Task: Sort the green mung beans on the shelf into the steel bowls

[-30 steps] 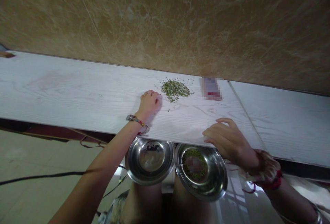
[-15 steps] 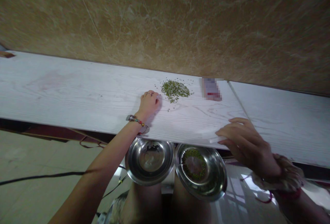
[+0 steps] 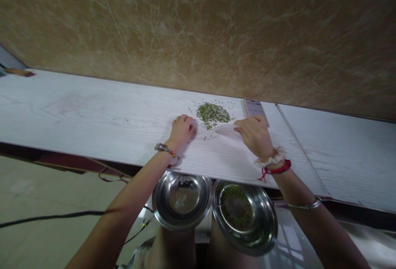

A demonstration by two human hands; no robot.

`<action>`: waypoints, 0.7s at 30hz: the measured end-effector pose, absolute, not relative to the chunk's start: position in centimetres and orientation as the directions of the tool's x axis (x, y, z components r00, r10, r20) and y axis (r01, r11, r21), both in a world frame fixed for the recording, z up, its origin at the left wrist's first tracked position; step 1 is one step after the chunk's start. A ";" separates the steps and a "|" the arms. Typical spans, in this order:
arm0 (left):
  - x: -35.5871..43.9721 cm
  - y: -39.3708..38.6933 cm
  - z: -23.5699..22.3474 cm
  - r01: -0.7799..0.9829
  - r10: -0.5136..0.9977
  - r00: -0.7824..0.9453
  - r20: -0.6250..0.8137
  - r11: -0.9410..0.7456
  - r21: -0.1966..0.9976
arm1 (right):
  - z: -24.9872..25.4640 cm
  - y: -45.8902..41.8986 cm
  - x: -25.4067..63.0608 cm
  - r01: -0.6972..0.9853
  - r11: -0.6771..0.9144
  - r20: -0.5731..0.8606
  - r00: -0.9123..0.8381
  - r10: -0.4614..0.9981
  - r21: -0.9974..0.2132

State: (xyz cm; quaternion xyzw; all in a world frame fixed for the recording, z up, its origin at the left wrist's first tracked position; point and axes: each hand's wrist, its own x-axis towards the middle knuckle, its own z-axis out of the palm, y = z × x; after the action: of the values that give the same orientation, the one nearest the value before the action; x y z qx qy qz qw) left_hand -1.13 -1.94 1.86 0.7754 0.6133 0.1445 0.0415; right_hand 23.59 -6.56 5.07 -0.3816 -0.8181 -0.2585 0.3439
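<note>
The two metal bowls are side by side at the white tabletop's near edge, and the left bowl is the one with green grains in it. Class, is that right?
Not quite: the head view shows the green grains in the right bowl, not the left bowl. The two are indeed side by side at the white tabletop's near edge.
</note>
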 end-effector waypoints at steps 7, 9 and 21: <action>-1.1 -2.0 2.2 0.933 0.964 0.207 0.169 -0.246 0.262 | 3.7 -6.5 22.9 0.783 0.604 0.835 -0.425 0.350 0.146; -1.0 -2.0 2.2 0.935 0.964 0.209 0.167 -0.247 0.256 | 3.4 -6.7 22.8 0.769 0.615 0.840 -0.440 0.316 0.171; -1.2 -1.8 1.5 0.938 0.960 0.204 0.193 -0.248 0.241 | 3.1 -7.6 22.8 0.755 0.627 0.821 -0.474 0.318 0.193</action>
State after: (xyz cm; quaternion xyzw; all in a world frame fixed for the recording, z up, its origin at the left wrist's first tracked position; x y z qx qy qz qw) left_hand -1.17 -1.77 1.51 0.7751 0.6122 0.1523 0.0351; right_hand 22.84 -7.57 3.09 -0.3302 -0.8122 -0.2783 0.3923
